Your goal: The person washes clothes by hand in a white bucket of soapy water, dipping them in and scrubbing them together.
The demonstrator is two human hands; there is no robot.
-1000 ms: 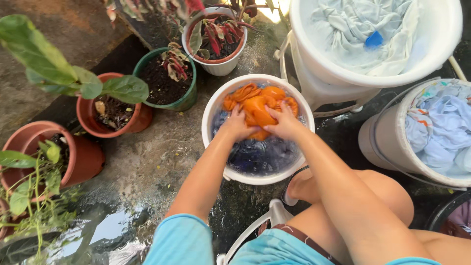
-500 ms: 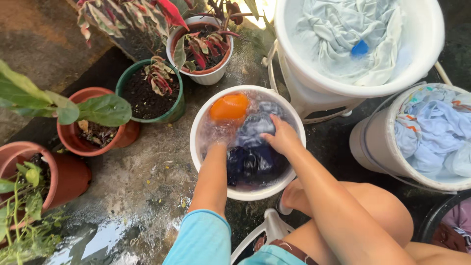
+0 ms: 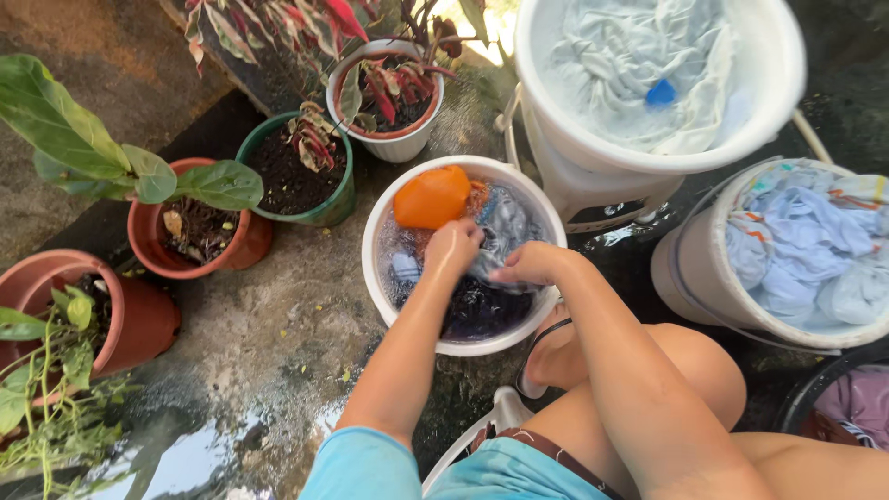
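1. Both hands are down in the white bucket (image 3: pixel 389 206) of sudsy water, between the person's knees and the row of plant pots.
2. The left hand (image 3: pixel 452 248) is balled into a fist over the middle of the bucket, and a pale blue-grey cloth (image 3: pixel 500 243) runs out of it to the right. It is closed on that cloth.
3. The right hand (image 3: pixel 524 268) sits just beside it, lower and to the right, fingers curled down onto the same cloth. It looks to be gripping it too, though its fingertips are hidden.
4. The stretch of cloth between the fists is short and runs roughly left to right across the bucket; the two hands are almost touching.
5. The orange cloth (image 3: pixel 432 196) bulges out of the water at the far rim, beyond the left fist and apart from it. The left hand is the nearer one to it.
6. Dark blue cloth (image 3: pixel 477 315) lies sunk under both wrists at the near side.
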